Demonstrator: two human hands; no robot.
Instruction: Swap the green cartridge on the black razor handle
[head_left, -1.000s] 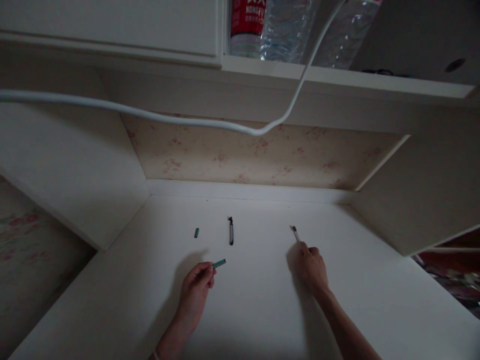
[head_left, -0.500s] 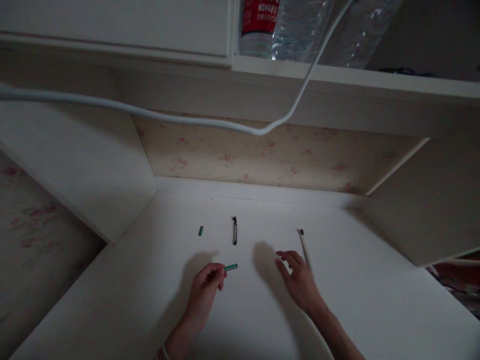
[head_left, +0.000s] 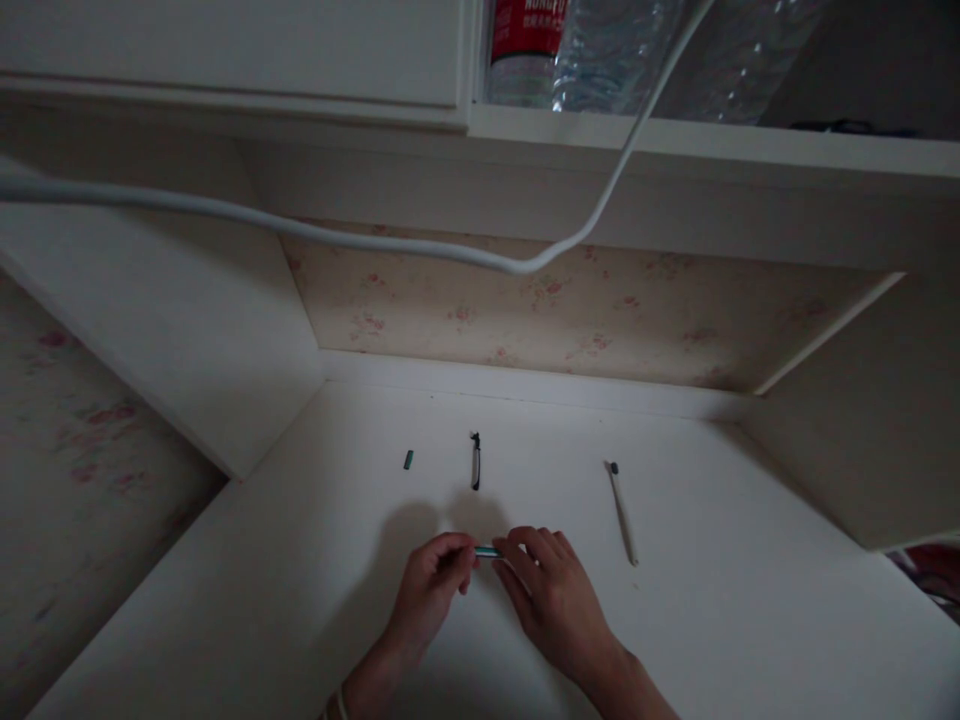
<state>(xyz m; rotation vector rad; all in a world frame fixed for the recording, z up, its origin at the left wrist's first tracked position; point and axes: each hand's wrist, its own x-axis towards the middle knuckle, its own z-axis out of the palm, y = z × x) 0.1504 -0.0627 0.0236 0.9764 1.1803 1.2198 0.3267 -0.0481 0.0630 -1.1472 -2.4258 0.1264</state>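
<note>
A small green strip, shaped like a razor cartridge (head_left: 488, 552), is held level between my two hands just above the white tabletop. My left hand (head_left: 427, 588) pinches its left end between thumb and fingertips. On its right end, the thumb and fingers of my right hand (head_left: 553, 592) are closed. The fingers cover both ends of the strip. Beyond my hands lies a slim black-and-white razor handle (head_left: 477, 465), its black end pointing away. A second small green piece (head_left: 409, 460) lies to its left.
A pale toothbrush (head_left: 622, 515) with a dark head lies to the right of my hands. A white cable (head_left: 420, 246) hangs across the view at the front. Overhead, a shelf (head_left: 675, 135) holds plastic bottles (head_left: 615, 55). White side panels flank the tabletop (head_left: 337, 500).
My right hand has moved left from beside the toothbrush and closed on the strip's free end. The left hand has shifted slightly right, still pinching the strip. The view has shifted a little.
</note>
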